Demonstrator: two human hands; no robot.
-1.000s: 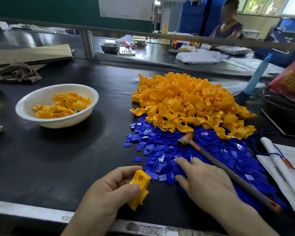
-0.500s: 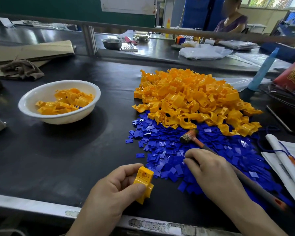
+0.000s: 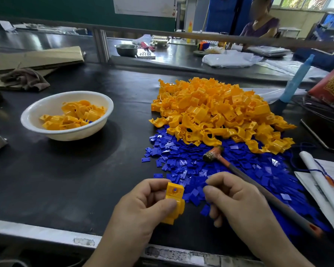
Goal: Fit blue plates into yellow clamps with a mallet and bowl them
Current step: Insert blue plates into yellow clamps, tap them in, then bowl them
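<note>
My left hand (image 3: 143,212) holds one yellow clamp (image 3: 174,201) upright near the table's front edge, its holed face up. My right hand (image 3: 237,205) is just to the right of it, fingers curled in, with a blue plate (image 3: 205,210) showing at the fingertips. A spread of loose blue plates (image 3: 183,164) lies in front of both hands. The mallet (image 3: 213,154) rests on them, its grey handle running back past my right hand. Behind is a big heap of yellow clamps (image 3: 216,112). A white bowl (image 3: 52,105) at the left holds several clamps.
Papers (image 3: 328,187) lie at the right edge, with a blue bottle (image 3: 297,78) and a red bag (image 3: 332,87) behind them. Cardboard (image 3: 35,58) and a rag (image 3: 25,78) sit at the far left. A person sits at the bench beyond the rail.
My right hand has drawn back off the blue pile and its fingers have curled in. My left hand has raised the clamp a little toward it.
</note>
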